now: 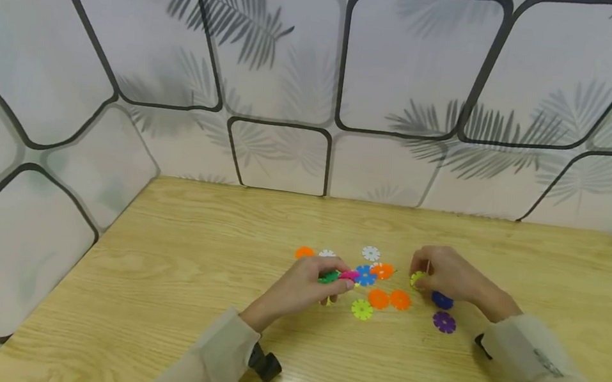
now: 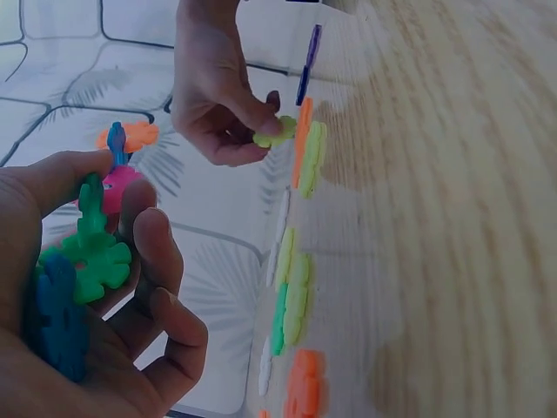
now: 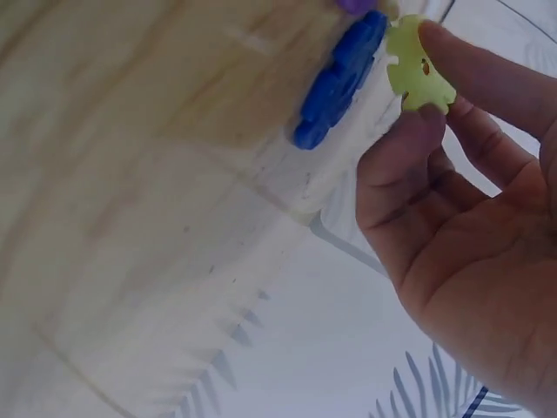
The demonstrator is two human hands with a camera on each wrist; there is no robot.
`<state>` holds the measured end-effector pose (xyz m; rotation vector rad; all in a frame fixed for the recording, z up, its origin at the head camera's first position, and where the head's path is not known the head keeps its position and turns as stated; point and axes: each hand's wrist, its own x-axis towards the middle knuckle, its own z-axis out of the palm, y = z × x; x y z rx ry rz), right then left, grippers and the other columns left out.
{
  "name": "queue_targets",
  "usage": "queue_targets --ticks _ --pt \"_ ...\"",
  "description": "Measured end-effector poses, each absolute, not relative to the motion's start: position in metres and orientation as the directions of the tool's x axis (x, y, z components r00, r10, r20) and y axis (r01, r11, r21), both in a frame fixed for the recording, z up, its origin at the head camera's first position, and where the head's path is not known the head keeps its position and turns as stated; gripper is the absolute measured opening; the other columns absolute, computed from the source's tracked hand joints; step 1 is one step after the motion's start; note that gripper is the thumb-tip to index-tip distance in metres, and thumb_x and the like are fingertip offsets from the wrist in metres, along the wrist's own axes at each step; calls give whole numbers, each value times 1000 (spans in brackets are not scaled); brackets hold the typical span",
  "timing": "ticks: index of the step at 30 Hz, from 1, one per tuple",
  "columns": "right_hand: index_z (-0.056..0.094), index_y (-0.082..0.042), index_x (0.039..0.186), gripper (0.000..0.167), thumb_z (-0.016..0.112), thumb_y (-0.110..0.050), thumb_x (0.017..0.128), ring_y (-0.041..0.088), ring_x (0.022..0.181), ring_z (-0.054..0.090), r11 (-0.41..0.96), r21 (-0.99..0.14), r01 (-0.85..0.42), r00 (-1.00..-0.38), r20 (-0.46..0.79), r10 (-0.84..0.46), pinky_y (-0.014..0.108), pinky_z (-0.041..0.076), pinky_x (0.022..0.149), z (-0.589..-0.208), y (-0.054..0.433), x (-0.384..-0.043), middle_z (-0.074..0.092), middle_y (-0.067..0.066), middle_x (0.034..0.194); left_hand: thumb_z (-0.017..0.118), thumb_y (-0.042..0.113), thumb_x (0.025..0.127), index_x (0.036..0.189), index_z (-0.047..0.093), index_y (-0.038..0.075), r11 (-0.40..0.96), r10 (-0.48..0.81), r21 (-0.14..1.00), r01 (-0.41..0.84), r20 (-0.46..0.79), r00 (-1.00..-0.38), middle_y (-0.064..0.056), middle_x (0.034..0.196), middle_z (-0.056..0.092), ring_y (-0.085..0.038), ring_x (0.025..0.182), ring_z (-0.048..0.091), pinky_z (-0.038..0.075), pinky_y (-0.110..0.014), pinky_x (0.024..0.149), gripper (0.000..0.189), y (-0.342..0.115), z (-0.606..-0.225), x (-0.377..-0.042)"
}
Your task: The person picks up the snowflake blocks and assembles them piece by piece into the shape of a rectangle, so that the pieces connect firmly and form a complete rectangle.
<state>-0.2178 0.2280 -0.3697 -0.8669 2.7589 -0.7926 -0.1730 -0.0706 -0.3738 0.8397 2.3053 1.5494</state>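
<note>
My left hand [image 1: 308,282] grips a chain of slotted plastic flower discs above the table. In the left wrist view the chain has a teal disc [image 2: 61,318] near the palm, a green disc [image 2: 104,266], a pink disc [image 2: 120,187], then a blue disc [image 1: 366,276] and an orange disc [image 2: 139,136] at the far end. Between thumb and fingertips, my right hand [image 1: 448,273] pinches a yellow-green disc [image 3: 418,74]. That disc is apart from the chain, off to its right. Fingers partly hide the chain's near end in the head view.
Loose discs lie on the wooden table [image 1: 182,291]: a dark blue one [image 3: 339,83] and a purple one [image 1: 444,322] by the right hand, orange ones [image 1: 399,300] and a yellow-green one [image 1: 362,309] in the middle, a white one [image 1: 370,253] behind. A patterned wall [image 1: 281,155] borders the back.
</note>
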Motion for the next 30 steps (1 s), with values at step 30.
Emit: queue_targets --ticks 30 --pt "58 21 116 23 59 9 96 18 61 66 398 -887 -233 -845 -18 -534 36 59 58 -348 219 -203 65 17 80 61 20 103 93 65 -1 301 521 899 317 124 -844 2 63 50 -6 49 37 31 -20 46 24 -71 -377 -172"
